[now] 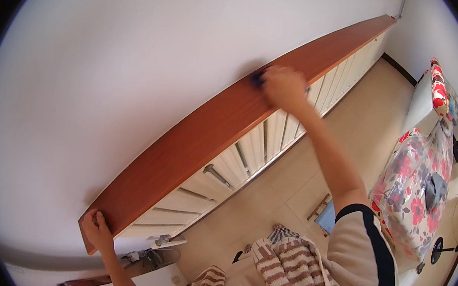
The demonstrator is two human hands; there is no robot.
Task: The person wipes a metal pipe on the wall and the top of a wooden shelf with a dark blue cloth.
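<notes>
A long reddish-brown wooden shelf board (179, 155) runs along the white wall above a white radiator (253, 145). My right hand (285, 86) is on the board's middle stretch, blurred, with its fingers closed over a dark blue cloth (258, 78). Most of that cloth is hidden beneath the hand. At the board's lower left end, my left hand (97, 229) touches the top surface with its fingers curled. Whether it grips anything there is hard to tell.
A floral-covered sofa or bed (415, 204) under clear plastic stands on the right, with a grey cloth (435, 191) on it. A small blue-seated stool (326, 217) is on the tiled floor (282, 184). Cables (155, 259) and a white cabinet (151, 281) are at lower left.
</notes>
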